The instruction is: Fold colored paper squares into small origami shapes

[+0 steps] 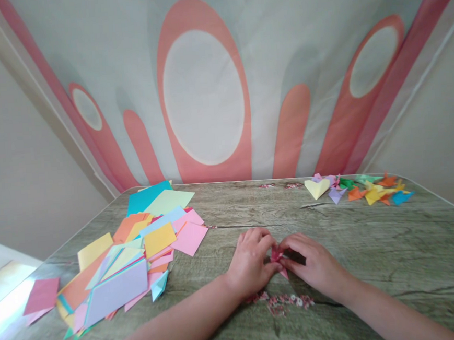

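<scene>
Near the middle front of the table, a small folded pink paper (284, 273) is held between both hands, its pointed end hanging toward the front edge. My left hand (253, 262) pinches it from the left with thumb and fingers. From the right, my right hand (315, 261) grips its upper part between thumb and index finger. The fingertips nearly meet around the paper and hide much of its shape.
Loose coloured paper sheets (116, 291) lie piled on the left of the wood-patterned table (230, 211). Small folded paper figures (374, 192) and a pale yellow folded heart (317, 188) sit at the back right. A patterned curtain (261, 57) hangs behind.
</scene>
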A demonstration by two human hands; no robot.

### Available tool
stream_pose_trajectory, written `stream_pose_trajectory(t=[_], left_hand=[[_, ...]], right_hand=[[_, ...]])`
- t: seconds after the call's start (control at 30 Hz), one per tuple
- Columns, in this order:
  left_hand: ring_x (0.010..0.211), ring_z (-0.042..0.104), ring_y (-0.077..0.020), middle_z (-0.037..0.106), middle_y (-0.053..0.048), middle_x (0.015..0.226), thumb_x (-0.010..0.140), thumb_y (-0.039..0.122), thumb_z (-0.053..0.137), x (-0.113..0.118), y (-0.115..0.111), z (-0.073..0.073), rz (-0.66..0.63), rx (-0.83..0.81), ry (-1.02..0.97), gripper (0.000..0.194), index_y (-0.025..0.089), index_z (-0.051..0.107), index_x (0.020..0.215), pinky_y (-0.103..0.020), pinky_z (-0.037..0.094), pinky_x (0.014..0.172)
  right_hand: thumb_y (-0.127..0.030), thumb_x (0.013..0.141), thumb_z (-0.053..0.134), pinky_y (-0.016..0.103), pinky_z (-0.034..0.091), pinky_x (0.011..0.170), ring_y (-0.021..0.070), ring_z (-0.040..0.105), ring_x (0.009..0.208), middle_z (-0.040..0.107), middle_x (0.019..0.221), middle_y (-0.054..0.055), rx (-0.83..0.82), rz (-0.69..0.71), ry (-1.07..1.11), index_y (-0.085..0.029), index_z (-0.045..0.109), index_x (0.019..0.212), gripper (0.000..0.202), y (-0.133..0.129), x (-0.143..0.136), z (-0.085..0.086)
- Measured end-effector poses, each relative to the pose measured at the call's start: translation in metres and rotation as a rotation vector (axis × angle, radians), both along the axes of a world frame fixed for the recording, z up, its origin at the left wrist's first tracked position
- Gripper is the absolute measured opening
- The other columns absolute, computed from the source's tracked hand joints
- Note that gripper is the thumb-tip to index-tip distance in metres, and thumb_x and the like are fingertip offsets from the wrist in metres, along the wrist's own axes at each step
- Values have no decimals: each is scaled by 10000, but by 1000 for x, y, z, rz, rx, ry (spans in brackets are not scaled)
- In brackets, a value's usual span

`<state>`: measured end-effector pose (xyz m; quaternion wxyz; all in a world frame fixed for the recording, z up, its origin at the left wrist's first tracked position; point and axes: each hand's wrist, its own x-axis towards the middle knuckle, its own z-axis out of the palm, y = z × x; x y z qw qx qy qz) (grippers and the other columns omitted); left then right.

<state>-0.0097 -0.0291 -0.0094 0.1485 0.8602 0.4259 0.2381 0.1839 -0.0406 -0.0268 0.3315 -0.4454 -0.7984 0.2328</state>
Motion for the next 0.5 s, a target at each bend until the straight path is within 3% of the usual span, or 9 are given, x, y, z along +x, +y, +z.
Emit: stream_pose_trajectory(t=[0.17,0.3,0.5], left_hand=[[1118,481,-232,565,-39,1161,721,336,770,-1,2,-4,-1,32,13,224,235,644,877,-378,353,943],[1054,513,-210,634,-6,1045,768,331,735,-2,3,-7,-2,39,4,96,252,693,803,-364,346,920],[902,551,-190,660,-9,842,804,322,700,-4,4,-5,9,51,59,107,219,693,774,-342,351,855]], right_hand=[[-198,853,635,316,454,778,187,585,865,650,863,10,21,17,-23,-227,641,831,36,3,1,-4],[-214,854,642,322,456,770,191,579,861,639,874,24,63,3,-57,-219,646,846,10,4,0,-7],[-249,864,643,317,453,749,184,572,836,625,856,22,96,-4,-102,-221,668,826,54,3,1,-6]])
